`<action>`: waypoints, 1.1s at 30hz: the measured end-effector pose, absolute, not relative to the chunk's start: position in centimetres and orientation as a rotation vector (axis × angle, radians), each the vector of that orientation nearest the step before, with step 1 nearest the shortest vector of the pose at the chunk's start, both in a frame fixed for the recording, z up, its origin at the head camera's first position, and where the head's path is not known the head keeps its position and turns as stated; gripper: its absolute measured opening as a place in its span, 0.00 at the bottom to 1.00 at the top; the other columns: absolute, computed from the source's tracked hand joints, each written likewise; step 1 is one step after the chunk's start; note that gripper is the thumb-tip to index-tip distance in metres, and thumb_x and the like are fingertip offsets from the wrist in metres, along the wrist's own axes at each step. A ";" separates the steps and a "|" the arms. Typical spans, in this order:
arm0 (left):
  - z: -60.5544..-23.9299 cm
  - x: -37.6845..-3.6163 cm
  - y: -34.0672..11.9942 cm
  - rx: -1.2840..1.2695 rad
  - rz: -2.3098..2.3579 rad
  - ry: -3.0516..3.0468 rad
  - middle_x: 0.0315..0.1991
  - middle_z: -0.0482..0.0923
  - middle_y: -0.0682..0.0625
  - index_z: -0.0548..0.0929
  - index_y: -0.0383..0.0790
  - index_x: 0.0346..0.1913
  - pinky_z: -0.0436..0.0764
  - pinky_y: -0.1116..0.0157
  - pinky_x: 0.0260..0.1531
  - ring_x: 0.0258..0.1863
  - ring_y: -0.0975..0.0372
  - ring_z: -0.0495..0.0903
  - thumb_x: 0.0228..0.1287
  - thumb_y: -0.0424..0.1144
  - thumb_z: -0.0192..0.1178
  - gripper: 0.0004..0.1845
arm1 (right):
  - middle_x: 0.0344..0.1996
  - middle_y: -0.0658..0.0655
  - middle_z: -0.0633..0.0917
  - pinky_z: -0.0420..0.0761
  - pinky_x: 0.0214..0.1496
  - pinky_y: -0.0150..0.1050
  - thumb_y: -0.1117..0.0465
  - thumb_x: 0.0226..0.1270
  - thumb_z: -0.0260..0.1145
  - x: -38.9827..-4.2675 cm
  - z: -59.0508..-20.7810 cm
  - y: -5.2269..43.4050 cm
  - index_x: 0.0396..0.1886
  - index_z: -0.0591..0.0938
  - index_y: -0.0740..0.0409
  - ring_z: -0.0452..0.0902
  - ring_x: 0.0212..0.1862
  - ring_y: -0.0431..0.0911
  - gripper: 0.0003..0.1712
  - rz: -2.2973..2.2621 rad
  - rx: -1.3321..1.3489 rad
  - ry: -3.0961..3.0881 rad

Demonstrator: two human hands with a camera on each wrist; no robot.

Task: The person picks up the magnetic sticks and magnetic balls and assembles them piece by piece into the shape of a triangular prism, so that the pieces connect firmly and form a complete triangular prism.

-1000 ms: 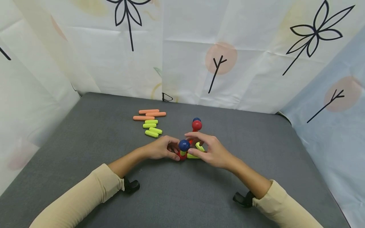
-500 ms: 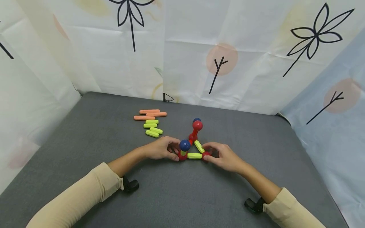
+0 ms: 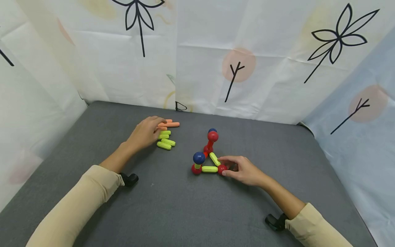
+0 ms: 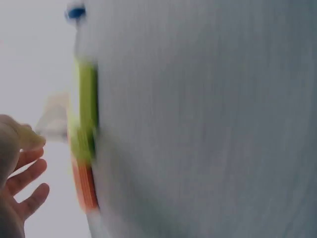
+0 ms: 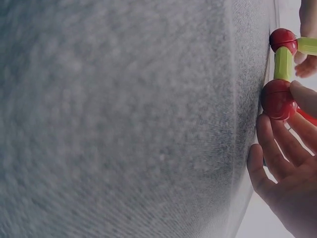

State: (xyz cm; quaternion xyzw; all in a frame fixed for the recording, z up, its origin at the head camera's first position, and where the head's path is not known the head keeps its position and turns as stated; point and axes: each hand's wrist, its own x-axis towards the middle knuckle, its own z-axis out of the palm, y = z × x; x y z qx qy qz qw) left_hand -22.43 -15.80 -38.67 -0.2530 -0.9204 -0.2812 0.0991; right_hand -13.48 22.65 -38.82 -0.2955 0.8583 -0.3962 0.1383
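Observation:
A triangle of rods and balls lies on the table. At its right corner, my right hand (image 3: pixel 243 170) holds a red ball (image 5: pixel 278 99) between thumb and fingers. A yellow-green rod (image 3: pixel 210 169) joins that ball to another red ball (image 3: pixel 196 169), above which a blue ball (image 3: pixel 199 157) stands on a short rod. Toward the back, a red rod rises to a raised red ball (image 3: pixel 213 136), with a blue ball (image 3: pixel 212 130) behind it. My left hand (image 3: pixel 145 133) hovers over the loose orange rods (image 3: pixel 171 124), fingers apart in the blurred left wrist view and holding nothing visible.
Several loose yellow-green rods (image 3: pixel 164 145) lie just in front of the orange ones, partly hidden by the left hand. The grey table (image 3: pixel 185 212) ends at a white patterned curtain (image 3: pixel 197 68) behind and on both sides.
My right hand has moved right to the triangle's right corner ball. My left hand has left the front-left ball and moved back and left to the loose rods.

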 end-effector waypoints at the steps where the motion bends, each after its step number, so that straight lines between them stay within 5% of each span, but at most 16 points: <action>1: -38.8 -22.8 -16.5 -0.719 -0.748 -2.736 0.53 0.82 0.39 0.81 0.33 0.56 0.78 0.49 0.44 0.50 0.47 0.79 0.65 0.24 0.59 0.17 | 0.48 0.58 0.85 0.82 0.46 0.37 0.61 0.67 0.70 -13.5 -38.8 22.7 0.63 0.77 0.66 0.81 0.47 0.50 0.27 -1.145 -0.855 2.481; 10: -39.5 -24.1 -19.4 -0.671 -0.698 -2.930 0.49 0.81 0.38 0.81 0.33 0.55 0.76 0.46 0.47 0.48 0.47 0.78 0.65 0.29 0.64 0.16 | 0.48 0.58 0.85 0.82 0.44 0.37 0.61 0.67 0.70 -13.4 -39.0 22.8 0.63 0.77 0.65 0.80 0.47 0.49 0.27 -1.149 -0.847 2.485; 17: -39.8 -24.1 -19.2 -0.671 -0.581 -2.910 0.35 0.80 0.42 0.82 0.35 0.50 0.77 0.52 0.35 0.33 0.50 0.76 0.67 0.32 0.64 0.10 | 0.47 0.58 0.85 0.81 0.43 0.36 0.61 0.68 0.69 -13.4 -39.2 22.8 0.63 0.77 0.66 0.80 0.46 0.48 0.27 -1.167 -0.860 2.472; 21: -39.4 -23.8 -19.0 -0.666 -0.593 -2.844 0.35 0.82 0.42 0.82 0.36 0.53 0.76 0.51 0.34 0.33 0.50 0.77 0.65 0.30 0.66 0.14 | 0.48 0.58 0.85 0.81 0.44 0.36 0.61 0.68 0.69 -13.4 -39.3 22.8 0.64 0.77 0.66 0.80 0.46 0.48 0.27 -1.163 -0.862 2.472; 28: -37.9 -22.6 -15.7 -0.653 -1.159 -2.641 0.40 0.87 0.43 0.76 0.36 0.61 0.80 0.54 0.36 0.38 0.52 0.85 0.67 0.37 0.65 0.22 | 0.48 0.58 0.85 0.81 0.45 0.36 0.61 0.68 0.69 -13.4 -39.3 22.9 0.64 0.76 0.66 0.80 0.47 0.49 0.27 -1.161 -0.862 2.474; 33: -37.3 -21.0 -12.6 -0.738 -1.734 -2.586 0.45 0.86 0.39 0.69 0.35 0.68 0.82 0.58 0.45 0.46 0.51 0.85 0.63 0.29 0.66 0.30 | 0.48 0.58 0.85 0.81 0.44 0.36 0.61 0.69 0.68 -13.5 -39.2 22.9 0.64 0.76 0.66 0.80 0.47 0.49 0.26 -1.167 -0.866 2.471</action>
